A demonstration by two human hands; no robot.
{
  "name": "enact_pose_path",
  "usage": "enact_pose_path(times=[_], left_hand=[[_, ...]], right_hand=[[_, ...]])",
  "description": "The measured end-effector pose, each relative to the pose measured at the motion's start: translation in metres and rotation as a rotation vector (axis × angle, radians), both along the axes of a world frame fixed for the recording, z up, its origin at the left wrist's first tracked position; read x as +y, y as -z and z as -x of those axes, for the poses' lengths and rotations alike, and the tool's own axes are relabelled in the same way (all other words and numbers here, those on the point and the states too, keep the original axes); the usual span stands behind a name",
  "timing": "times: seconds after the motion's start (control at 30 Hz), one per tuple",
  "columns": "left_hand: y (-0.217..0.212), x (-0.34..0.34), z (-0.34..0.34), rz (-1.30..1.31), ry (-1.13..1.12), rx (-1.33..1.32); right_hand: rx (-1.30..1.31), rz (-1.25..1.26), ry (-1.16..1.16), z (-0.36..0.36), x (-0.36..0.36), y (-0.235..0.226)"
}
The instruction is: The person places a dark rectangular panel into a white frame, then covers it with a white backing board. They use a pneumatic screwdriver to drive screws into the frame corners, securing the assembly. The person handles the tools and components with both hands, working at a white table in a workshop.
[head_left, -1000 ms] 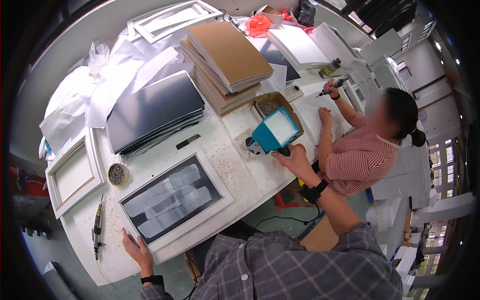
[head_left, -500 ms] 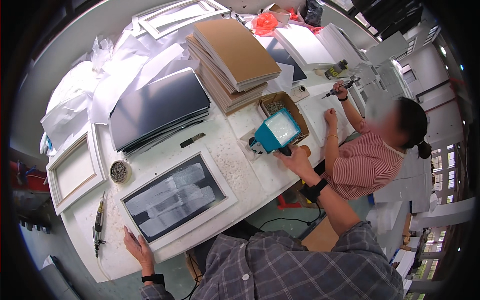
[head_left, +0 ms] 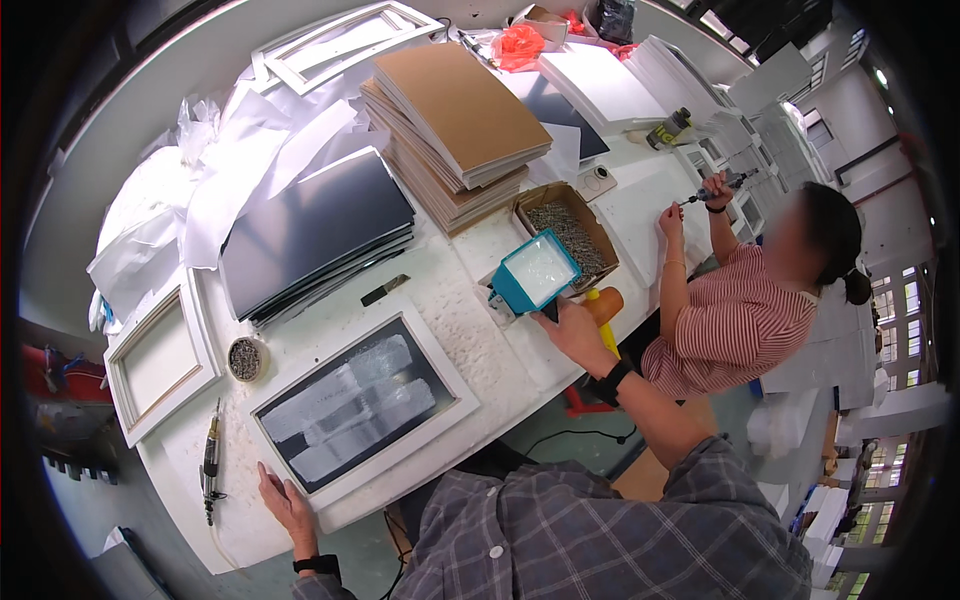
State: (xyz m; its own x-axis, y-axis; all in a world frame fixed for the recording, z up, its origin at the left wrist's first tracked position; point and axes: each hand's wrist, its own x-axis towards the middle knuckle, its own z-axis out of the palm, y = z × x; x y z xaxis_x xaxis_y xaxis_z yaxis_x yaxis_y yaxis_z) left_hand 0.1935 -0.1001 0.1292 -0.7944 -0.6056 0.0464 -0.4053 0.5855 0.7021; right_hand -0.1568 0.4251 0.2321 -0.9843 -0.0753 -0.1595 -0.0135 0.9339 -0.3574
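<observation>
My right hand (head_left: 578,335) grips the handle of a teal glue roller (head_left: 537,272), its hopper showing white liquid. It is held over the table beside a cardboard box of screws (head_left: 598,230). Before me lies a white frame (head_left: 390,453) around a dark panel (head_left: 350,400) with broad whitish streaks across it. My left hand (head_left: 289,505) lies at the frame's near left corner, fingers extended and holding nothing. Left of the frame rest an electric screwdriver (head_left: 211,455) and a round tub of screws (head_left: 244,358).
Black panels (head_left: 320,225) and brown boards (head_left: 465,110) are stacked beyond the frame. Another white frame (head_left: 207,345) lies far left, and a dark strip (head_left: 386,290) behind the panel. At right a co-worker (head_left: 730,320) holds a screwdriver (head_left: 720,188). A yellow object (head_left: 606,318) is near my right wrist.
My right hand and the glue roller have shifted slightly left and nearer, uncovering more of the screw box. The co-worker's hands have come together around the screwdriver's tip. My left hand stays beside the frame.
</observation>
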Motion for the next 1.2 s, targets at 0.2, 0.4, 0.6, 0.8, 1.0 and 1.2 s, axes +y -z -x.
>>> enact_pose_path(times=[0.2, 0.4, 0.6, 0.8, 1.0, 1.2], left_hand=[[-0.136, 0.060, 0.071, -0.038, -0.006, 0.086], [-0.261, 0.168, 0.250, -0.429, 0.533, 0.204], [-0.213, 0.244, 0.449, -0.314, 0.642, 0.129], [-0.186, 0.273, 0.506, -0.296, 0.656, 0.054], [-0.165, 0.286, 0.505, -0.082, 0.591, 0.118], [-0.176, 0.285, 0.502, 0.048, 0.596, 0.104]], right_hand=[[-0.084, -0.060, -0.162, 0.001, 0.046, -0.090], [0.128, 0.162, -0.215, 0.098, 0.032, -0.172], [0.564, 0.210, -0.314, 0.235, 0.009, -0.099], [0.299, 0.154, -0.203, 0.265, -0.013, -0.093], [0.163, 0.262, -0.033, 0.279, -0.021, -0.110], [0.255, 0.325, 0.037, 0.282, -0.019, -0.134]])
